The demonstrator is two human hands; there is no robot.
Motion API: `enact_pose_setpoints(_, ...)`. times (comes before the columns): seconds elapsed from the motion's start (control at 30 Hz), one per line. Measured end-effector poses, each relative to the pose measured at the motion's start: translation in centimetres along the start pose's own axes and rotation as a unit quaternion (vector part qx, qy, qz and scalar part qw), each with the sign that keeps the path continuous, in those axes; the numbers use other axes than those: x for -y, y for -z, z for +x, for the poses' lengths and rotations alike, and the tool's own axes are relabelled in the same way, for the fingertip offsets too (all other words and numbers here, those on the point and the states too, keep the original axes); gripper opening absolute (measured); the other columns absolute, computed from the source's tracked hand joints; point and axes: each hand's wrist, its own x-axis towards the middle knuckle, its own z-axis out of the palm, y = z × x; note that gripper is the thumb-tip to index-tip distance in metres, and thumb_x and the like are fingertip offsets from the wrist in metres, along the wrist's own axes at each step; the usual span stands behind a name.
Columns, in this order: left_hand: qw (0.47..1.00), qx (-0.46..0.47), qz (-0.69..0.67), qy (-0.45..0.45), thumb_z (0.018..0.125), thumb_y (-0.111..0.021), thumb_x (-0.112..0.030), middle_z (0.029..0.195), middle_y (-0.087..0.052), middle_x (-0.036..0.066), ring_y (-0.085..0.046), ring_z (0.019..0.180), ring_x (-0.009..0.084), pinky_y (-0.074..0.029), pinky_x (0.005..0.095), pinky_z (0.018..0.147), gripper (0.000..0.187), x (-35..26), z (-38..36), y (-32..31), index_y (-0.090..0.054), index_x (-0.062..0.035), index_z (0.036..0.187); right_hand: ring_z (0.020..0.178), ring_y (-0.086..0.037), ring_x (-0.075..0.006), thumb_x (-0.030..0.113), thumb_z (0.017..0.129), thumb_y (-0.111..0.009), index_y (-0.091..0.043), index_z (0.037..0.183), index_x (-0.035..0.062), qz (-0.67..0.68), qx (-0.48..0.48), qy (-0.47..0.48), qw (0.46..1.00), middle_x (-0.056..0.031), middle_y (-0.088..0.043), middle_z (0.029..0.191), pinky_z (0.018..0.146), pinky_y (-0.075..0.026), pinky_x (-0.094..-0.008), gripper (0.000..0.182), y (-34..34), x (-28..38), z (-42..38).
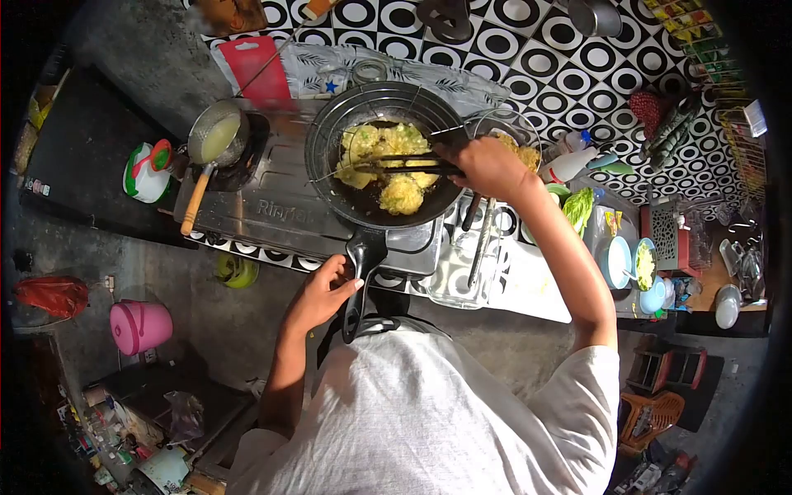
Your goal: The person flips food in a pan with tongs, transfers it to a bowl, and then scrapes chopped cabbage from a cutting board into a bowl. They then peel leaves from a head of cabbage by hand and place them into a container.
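Observation:
My right hand is closed around a pair of black tongs, whose long arms reach left over the dark frying pan. Several yellow-green fritters lie in the pan's oil, and the tong tips overlap them. The pan rests on the Rinnai stove with its black handle pointing at my body. Beside that handle is my left hand, fingers apart, with the thumb tip right at the handle's edge. A wire rack spans the far side of the pan.
Left on the stove, a small saucepan holds pale liquid, its wooden handle sticking out frontward. Right of the pan are a strainer with fried pieces, a glass dish, leafy greens and blue bowls.

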Motion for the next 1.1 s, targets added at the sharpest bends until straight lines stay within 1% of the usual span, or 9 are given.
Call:
enact_pose_setpoints(0.3, 0.999, 0.039, -0.023, 0.016, 0.091, -0.069, -0.016, 0.087, -0.061, 0.004, -0.056, 0.077, 0.0110, -0.048, 0.0279, 0.071, 0.027, -1.0, 0.1, 0.8, -0.054, -0.0011, 0.108, 0.070, -0.065, -0.0329, 0.027, 0.080, -0.073, -0.055, 0.136, 0.0083, 0.040, -0.015, 0.009, 0.999, -0.0136, -0.067, 0.079, 0.068, -0.052, -0.0429, 0.062, 2.1, 1.6, -3.8)
enact_pose_setpoints(0.5, 0.998, 0.064, -0.011, 0.016, 0.091, -0.069, -0.015, 0.091, -0.064, 0.006, -0.058, 0.079, 0.0126, -0.049, 0.0290, 0.074, 0.028, -1.1, 0.4, 1.3, -0.053, -0.0010, 0.110, 0.072, -0.067, -0.0300, 0.029, 0.082, -0.071, -0.053, 0.137, 0.0095, -0.071, 0.069, -0.078, 0.992, -0.0115, -0.068, 0.078, 0.064, -0.053, -0.0410, 0.061, 4.1, 1.3, -5.0)
enact_pose_setpoints(0.53, 0.998, 0.067, -0.006, 0.011, 0.091, -0.069, -0.015, 0.091, -0.064, 0.006, -0.058, 0.079, 0.0129, -0.049, 0.0293, 0.075, 0.029, -1.0, 0.5, 1.4, -0.053, -0.0010, 0.110, 0.072, -0.067, -0.0294, 0.030, 0.083, -0.071, -0.052, 0.138, 0.0108, -0.059, 0.030, -0.079, 0.995, -0.0104, -0.067, 0.072, 0.064, -0.053, -0.0399, 0.062, 3.8, 1.1, -5.1)
enact_pose_setpoints(0.63, 0.997, 0.078, -0.006, 0.019, 0.091, -0.069, -0.015, 0.092, -0.063, 0.006, -0.058, 0.079, 0.0132, -0.050, 0.0296, 0.075, 0.030, -0.7, 0.7, 1.6, -0.053, -0.0011, 0.111, 0.069, -0.066, -0.0283, 0.036, 0.080, -0.073, -0.053, 0.137, 0.0101, -0.075, 0.025, -0.068, 0.995, -0.0108, -0.066, 0.073, 0.065, -0.053, -0.0397, 0.065, 3.4, 1.2, -4.4)
enact_pose_setpoints(0.67, 0.996, 0.082, -0.008, 0.026, 0.091, -0.069, -0.016, 0.092, -0.063, 0.006, -0.058, 0.079, 0.0132, -0.050, 0.0297, 0.075, 0.030, -0.6, 0.8, 1.7, -0.053, -0.0011, 0.111, 0.074, -0.067, -0.0289, 0.035, 0.080, -0.073, -0.048, 0.141, 0.0099, -0.094, -0.014, -0.035, 0.995, -0.0113, -0.067, 0.080, 0.065, -0.053, -0.0400, 0.070, 3.1, 1.3, -4.3)
enact_pose_setpoints(0.77, 0.996, 0.089, 0.001, 0.008, 0.090, -0.070, -0.016, 0.091, -0.062, 0.006, -0.058, 0.079, 0.0130, -0.050, 0.0298, 0.074, 0.031, -0.5, 0.8, 1.9, -0.053, -0.0014, 0.113, 0.081, -0.067, -0.0298, 0.033, 0.081, -0.074, -0.047, 0.142, 0.0078, -0.074, 0.082, -0.083, 0.990, -0.0130, -0.068, 0.089, 0.067, -0.054, -0.0403, 0.071, 3.3, 2.3, -3.0)
enact_pose_setpoints(0.87, 0.996, 0.087, 0.001, 0.000, 0.090, -0.070, -0.016, 0.090, -0.061, 0.006, -0.058, 0.078, 0.0124, -0.050, 0.0294, 0.072, 0.032, -0.5, 0.7, 2.1, -0.053, -0.0012, 0.113, 0.086, -0.067, -0.0308, 0.031, 0.080, -0.074, -0.047, 0.141, 0.0059, -0.061, 0.082, -0.120, 0.987, -0.0152, -0.068, 0.096, 0.069, -0.054, -0.0407, 0.072, 3.4, 3.0, -2.2)
enact_pose_setpoints(1.07, 0.994, 0.108, -0.024, -0.001, 0.090, -0.071, -0.015, 0.092, -0.061, 0.006, -0.059, 0.077, 0.0113, -0.050, 0.0284, 0.070, 0.033, -0.1, 0.7, 2.4, -0.054, -0.0005, 0.114, 0.086, -0.066, -0.0323, 0.030, 0.080, -0.074, -0.051, 0.138, 0.0052, -0.040, 0.006, -0.114, 0.993, -0.0170, -0.068, 0.097, 0.071, -0.054, -0.0415, 0.067, 0.5, 2.9, -3.0)
enact_pose_setpoints(1.1, 0.994, 0.110, -0.027, -0.002, 0.090, -0.071, -0.015, 0.092, -0.061, 0.006, -0.059, 0.078, 0.0113, -0.050, 0.0282, 0.070, 0.034, 0.0, 0.6, 2.4, -0.054, -0.0004, 0.115, 0.082, -0.067, -0.0315, 0.029, 0.080, -0.073, -0.051, 0.138, 0.0050, -0.039, -0.008, -0.108, 0.993, -0.0159, -0.067, 0.090, 0.069, -0.054, -0.0407, 0.066, -0.1, 2.7, -3.3)
